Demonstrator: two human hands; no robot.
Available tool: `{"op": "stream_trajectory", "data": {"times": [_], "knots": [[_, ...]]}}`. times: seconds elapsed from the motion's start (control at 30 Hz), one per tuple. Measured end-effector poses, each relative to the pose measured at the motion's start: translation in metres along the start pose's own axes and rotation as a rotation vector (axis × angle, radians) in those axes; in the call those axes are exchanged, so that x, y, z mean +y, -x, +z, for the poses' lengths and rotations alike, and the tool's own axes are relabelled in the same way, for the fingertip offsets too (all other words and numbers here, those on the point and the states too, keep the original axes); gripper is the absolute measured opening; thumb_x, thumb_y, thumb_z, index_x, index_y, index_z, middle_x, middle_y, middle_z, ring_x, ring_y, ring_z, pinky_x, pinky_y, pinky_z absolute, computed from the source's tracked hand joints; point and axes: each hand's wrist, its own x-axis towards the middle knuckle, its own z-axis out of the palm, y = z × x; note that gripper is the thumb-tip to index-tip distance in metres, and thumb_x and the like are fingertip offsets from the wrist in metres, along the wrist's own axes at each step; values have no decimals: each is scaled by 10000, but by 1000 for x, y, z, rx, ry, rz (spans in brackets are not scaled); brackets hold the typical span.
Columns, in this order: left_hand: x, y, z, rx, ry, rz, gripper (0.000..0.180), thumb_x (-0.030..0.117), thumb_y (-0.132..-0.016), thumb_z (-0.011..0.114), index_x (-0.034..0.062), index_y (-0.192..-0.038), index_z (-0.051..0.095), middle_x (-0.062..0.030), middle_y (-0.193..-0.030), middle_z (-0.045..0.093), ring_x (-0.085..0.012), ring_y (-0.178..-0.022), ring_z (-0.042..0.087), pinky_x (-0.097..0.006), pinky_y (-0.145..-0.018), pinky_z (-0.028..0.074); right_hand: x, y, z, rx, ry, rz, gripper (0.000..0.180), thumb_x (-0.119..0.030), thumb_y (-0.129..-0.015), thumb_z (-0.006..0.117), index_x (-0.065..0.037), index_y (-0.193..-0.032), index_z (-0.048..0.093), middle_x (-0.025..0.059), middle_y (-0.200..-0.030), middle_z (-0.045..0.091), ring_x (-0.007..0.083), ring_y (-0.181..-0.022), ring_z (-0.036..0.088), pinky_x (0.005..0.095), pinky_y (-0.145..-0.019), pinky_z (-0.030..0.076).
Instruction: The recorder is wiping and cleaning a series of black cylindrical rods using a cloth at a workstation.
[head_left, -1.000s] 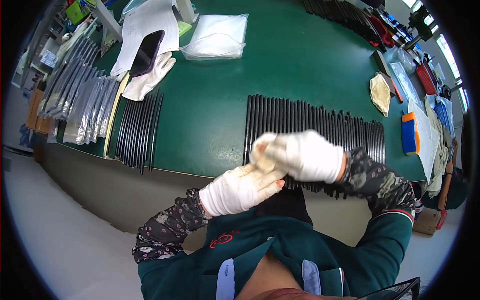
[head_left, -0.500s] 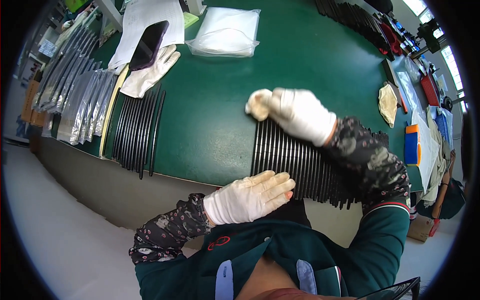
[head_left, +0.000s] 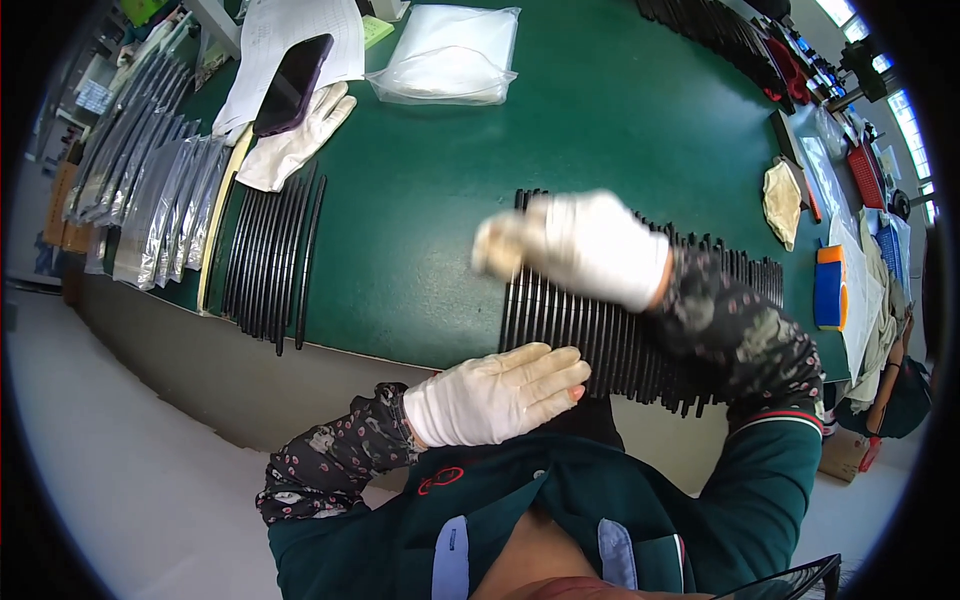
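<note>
Here, black rods [head_left: 610, 350] lie partly beneath the flat left hand [head_left: 500, 395] and the right hand [head_left: 590, 245] clutching a pale wad [head_left: 495, 250].

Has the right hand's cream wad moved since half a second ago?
Yes: against the black rods, the cream wad in the right hand moved down the view and slightly left, off their far ends.

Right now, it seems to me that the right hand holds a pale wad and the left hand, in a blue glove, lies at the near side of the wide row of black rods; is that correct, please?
Not quite: the left hand wears a white glove, as the head view shows. The right hand does hold a pale wad, and the left does lie at the near side of the wide row of black rods.
</note>
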Motion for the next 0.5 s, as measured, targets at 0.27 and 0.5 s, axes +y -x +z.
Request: {"op": "stream_trajectory", "data": {"times": [0.27, 0.5], "knots": [[4, 10, 4, -106, 21, -12, 359, 123, -861, 514, 64, -1208, 581, -88, -1289, 583, -212, -1178, 572, -328, -1001, 470, -15, 11, 4, -121, -44, -61, 207, -86, -811, 594, -131, -1012, 617, 59, -726, 615, 204, -570, 622, 317, -478, 516], [3, -3, -4, -47, 63, -110, 333, 133, -858, 601, 84, -1186, 570, -62, -1231, 614, -213, -1033, 640, -321, -877, 521, -41, 17, 3, -297, -71, -134, 216, -88, -773, 617, -85, -985, 575, 27, -759, 620, 178, -592, 648, 279, -495, 539]]}}
